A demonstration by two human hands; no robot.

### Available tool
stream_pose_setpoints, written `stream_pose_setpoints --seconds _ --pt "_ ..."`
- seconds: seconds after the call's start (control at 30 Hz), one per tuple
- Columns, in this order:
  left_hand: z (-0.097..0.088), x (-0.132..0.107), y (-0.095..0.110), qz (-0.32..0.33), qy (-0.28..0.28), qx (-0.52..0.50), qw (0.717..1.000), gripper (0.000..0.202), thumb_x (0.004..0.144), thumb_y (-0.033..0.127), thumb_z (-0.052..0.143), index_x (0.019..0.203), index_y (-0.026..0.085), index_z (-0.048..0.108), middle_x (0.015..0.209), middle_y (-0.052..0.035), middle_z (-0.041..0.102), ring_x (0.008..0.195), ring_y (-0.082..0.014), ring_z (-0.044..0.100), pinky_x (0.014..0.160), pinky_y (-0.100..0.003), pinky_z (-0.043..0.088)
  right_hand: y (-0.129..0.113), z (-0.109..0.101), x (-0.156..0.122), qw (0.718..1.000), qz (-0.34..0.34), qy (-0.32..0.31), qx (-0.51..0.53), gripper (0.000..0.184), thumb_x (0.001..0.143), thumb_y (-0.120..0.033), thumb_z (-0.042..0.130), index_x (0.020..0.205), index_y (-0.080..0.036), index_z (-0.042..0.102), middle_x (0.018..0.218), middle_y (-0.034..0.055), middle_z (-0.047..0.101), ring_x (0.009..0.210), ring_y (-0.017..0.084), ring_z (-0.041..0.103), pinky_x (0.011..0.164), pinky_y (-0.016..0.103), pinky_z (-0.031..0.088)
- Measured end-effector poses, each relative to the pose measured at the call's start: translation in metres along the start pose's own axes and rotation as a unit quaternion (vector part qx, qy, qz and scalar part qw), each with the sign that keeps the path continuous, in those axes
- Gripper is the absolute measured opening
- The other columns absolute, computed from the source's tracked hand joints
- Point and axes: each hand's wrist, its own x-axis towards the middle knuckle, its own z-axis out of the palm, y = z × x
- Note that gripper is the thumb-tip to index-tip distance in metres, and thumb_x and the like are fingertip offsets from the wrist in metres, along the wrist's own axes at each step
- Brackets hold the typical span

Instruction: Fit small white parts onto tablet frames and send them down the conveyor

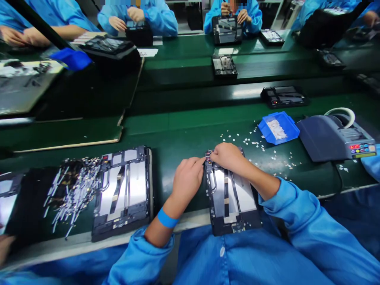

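An opened tablet lies in front of me over the table's front edge, its silver panels, dark frame and ribbon cables exposed. My left hand is closed at its upper left edge, the index fingertip on the corner by a small camera-like part. My right hand reaches over the top edge with fingers pinched together close to the left fingertip. Whatever is between the right fingers is too small or hidden to make out. To the left, a stack of similar opened tablets stands beside a pile of thin silvery strips.
A blue tray holds white bits, with more scattered on the green table. A grey tape dispenser stands at right. Another opened tablet lies farther back. Co-workers in blue sit opposite; a neighbour's hand shows at left.
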Motion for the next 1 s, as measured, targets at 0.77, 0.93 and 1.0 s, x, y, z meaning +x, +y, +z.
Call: stream_pose_setpoints --seconds 0.77,0.93,1.0 --pt "-0.016 0.022 -0.007 -0.087 -0.111 -0.149 0.979 0.044 0.096 0.013 0.042 0.128 0.021 0.071 0.121 -0.0092 0.073 0.113 -0.0253 0.065 0.102 -0.040 0.049 0.037 0.032 -0.035 0.937 -0.316 0.094 -0.120 0.030 0.102 -0.013 0.053 0.126 -0.021 0.070 0.107 0.0117 0.065 0.093 0.023 0.055 0.077 0.032 0.045" --pt "-0.011 0.048 -0.001 -0.218 -0.136 -0.202 0.945 0.032 0.092 0.035 0.053 0.113 0.021 0.072 0.098 -0.0072 0.078 0.089 -0.0250 0.071 0.079 -0.036 0.052 0.049 0.003 -0.046 0.941 -0.313 0.120 0.039 0.032 0.099 -0.008 0.050 0.121 -0.020 0.070 0.109 0.0095 0.070 0.102 0.022 0.062 0.089 0.034 0.050" --pt "-0.006 0.056 -0.002 -0.233 -0.159 -0.252 0.926 0.029 0.084 0.043 0.061 0.101 0.020 0.070 0.088 -0.0058 0.076 0.080 -0.0239 0.069 0.070 -0.033 0.050 0.070 -0.005 -0.069 0.941 -0.214 0.203 0.167 0.027 0.100 -0.015 0.051 0.118 -0.020 0.071 0.108 0.0081 0.073 0.100 0.020 0.065 0.090 0.035 0.052"
